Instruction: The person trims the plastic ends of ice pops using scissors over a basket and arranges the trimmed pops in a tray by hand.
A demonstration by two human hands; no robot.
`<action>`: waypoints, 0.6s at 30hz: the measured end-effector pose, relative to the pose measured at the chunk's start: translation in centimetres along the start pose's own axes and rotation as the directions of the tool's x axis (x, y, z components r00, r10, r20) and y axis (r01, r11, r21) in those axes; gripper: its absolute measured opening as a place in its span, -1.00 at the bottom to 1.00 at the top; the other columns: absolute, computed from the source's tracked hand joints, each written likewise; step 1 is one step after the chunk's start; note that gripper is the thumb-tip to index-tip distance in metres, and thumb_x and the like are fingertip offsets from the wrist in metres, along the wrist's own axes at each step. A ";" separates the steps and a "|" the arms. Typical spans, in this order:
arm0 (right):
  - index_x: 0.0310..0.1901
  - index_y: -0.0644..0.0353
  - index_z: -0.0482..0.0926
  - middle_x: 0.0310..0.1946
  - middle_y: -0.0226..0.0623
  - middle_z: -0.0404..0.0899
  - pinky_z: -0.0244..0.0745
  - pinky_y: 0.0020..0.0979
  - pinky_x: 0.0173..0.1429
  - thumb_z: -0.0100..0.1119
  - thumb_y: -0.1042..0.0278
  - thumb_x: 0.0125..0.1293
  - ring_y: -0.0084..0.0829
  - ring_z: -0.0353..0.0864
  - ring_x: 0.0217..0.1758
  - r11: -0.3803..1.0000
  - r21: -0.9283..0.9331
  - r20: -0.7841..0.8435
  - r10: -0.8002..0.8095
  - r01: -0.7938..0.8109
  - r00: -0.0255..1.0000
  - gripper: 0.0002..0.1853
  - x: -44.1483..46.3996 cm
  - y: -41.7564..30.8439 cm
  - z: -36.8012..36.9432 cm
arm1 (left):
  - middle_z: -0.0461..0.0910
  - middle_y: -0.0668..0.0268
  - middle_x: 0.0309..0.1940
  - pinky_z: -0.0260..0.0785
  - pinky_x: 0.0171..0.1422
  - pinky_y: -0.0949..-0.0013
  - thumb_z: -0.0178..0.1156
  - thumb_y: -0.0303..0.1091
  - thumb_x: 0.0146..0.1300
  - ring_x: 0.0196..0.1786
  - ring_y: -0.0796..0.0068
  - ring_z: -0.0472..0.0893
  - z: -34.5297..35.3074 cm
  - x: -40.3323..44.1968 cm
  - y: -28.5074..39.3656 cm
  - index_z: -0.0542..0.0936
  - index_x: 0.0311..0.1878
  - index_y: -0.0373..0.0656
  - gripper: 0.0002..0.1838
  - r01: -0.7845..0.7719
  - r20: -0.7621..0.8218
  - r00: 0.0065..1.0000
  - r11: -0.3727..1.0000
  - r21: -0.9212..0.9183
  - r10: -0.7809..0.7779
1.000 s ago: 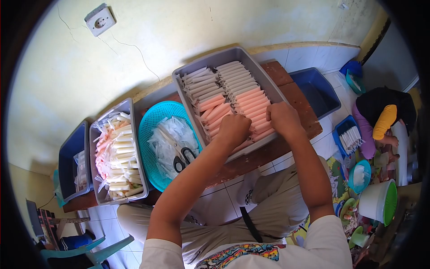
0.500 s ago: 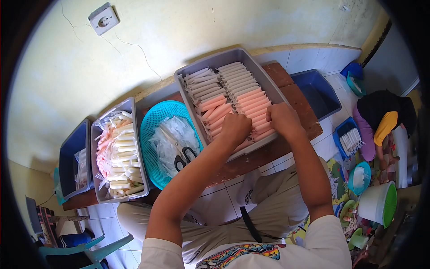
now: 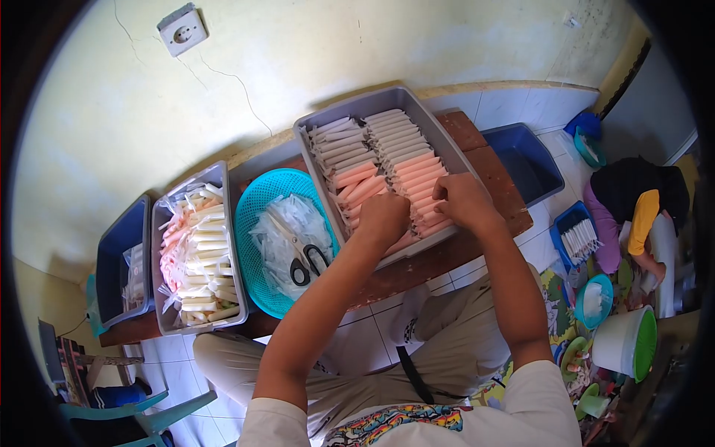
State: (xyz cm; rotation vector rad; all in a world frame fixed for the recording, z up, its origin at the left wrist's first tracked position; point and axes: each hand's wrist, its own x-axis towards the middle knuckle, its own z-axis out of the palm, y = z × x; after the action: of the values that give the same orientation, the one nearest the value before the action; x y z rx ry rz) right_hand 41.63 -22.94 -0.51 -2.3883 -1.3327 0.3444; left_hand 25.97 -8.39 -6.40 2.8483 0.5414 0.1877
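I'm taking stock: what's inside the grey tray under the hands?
The grey tray holds two rows of slim packets, whitish at the far end, peach nearer. The left hand and right hand hide some; anything beneath the packets is covered.

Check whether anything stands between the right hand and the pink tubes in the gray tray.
Nothing visible does: the right hand is over the right side of the gray tray, by the pink tubes. The scissors lie in the teal basket, left of it.

The bench (image 3: 497,179) carries trays (image 3: 438,132); a basket (image 3: 258,195) stands between.
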 end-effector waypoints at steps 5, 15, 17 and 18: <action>-0.17 0.24 0.78 -0.20 -0.10 0.83 0.72 -0.20 0.03 0.60 0.48 0.15 -0.15 0.85 -0.12 0.982 0.147 -0.123 -0.098 0.115 0.988 -0.78 0.1 -2.7 -0.9 | 0.81 0.23 -0.24 0.61 -0.09 0.02 0.46 -0.23 0.23 -0.20 0.11 0.79 -2.0 -1.2 -0.2 0.80 -0.27 -0.03 -0.89 -0.014 -0.211 0.978 0.994 -0.108 -0.009; -0.02 0.27 0.76 -0.16 -0.21 0.82 0.79 -0.37 -0.05 0.51 0.52 0.31 -0.39 0.87 -0.16 0.866 0.346 -0.287 -0.269 0.362 0.919 -0.77 0.4 -7.9 -0.9 | 0.81 0.25 -0.08 0.65 -0.03 0.13 0.51 -0.33 0.28 -0.14 0.17 0.80 -7.0 -6.9 -2.7 0.81 -0.03 -0.07 -0.79 -0.029 -0.578 0.802 0.958 -0.287 -0.149; 0.01 0.27 0.76 -0.16 -0.19 0.82 0.80 -0.38 -0.04 0.51 0.51 0.33 -0.40 0.86 -0.15 0.817 0.392 -0.307 -0.317 0.423 0.897 -0.76 0.6 -9.2 -0.2 | 0.80 0.24 -0.07 0.65 -0.04 0.15 0.51 -0.34 0.28 -0.14 0.17 0.80 -7.7 -8.3 -3.6 0.81 -0.02 -0.07 -0.78 -0.005 -0.591 0.787 0.957 -0.291 -0.176; 0.01 0.27 0.76 -0.16 -0.19 0.82 0.80 -0.38 -0.04 0.51 0.51 0.33 -0.40 0.86 -0.15 0.810 0.401 -0.298 -0.326 0.428 0.897 -0.76 0.6 -9.8 0.4 | 0.80 0.24 -0.06 0.64 -0.05 0.15 0.51 -0.35 0.28 -0.13 0.19 0.80 -8.0 -9.0 -4.1 0.81 0.00 -0.07 -0.76 0.013 -0.591 0.785 0.958 -0.285 -0.186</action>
State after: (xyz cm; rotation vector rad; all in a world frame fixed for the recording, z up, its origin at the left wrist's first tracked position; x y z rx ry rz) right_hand 34.37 -17.65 3.49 -1.6702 -1.4023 0.2399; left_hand 14.87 -6.43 -0.49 2.4354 0.7173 1.1102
